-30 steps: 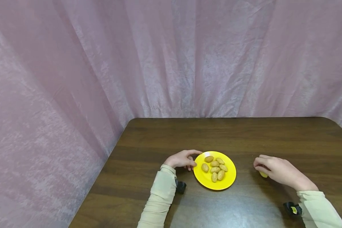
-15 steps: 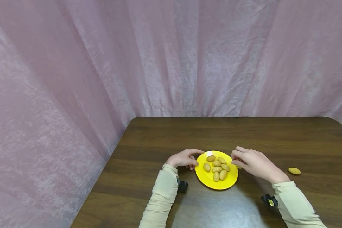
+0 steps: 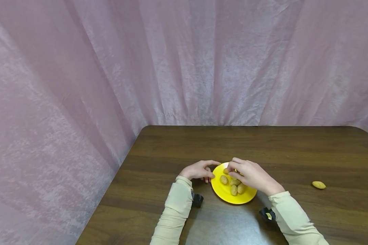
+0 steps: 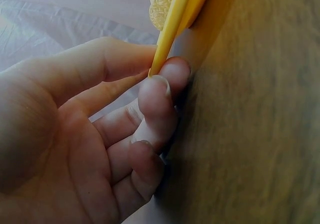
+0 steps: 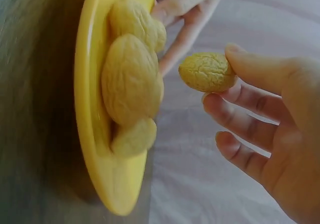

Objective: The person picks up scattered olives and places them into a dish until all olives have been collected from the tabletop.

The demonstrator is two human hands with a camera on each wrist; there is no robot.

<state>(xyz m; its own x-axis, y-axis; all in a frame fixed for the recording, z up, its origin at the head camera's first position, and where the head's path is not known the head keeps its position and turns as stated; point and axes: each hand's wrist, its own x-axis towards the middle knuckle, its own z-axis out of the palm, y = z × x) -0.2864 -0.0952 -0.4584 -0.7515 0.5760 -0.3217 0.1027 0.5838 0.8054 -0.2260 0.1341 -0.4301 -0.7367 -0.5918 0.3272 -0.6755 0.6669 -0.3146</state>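
Note:
My left hand pinches the left rim of a round yellow plate. In the left wrist view the thumb lies on one side of the rim, with fingertips on the other. Several wrinkled yellow-tan nuts lie on the plate, partly hidden in the head view. Over the plate's right side, my right hand holds one oval wrinkled nut between thumb and fingers. The right wrist view shows this nut held apart from the nuts on the plate.
A single nut lies on the brown wooden table, right of the plate. Pink curtains hang behind the table and along its left side. Black wrist cameras are strapped at both sleeves.
My right hand has moved left from the table to over the plate, carrying a nut. Another nut on the right came into view as the hand left. The left hand keeps the plate's rim.

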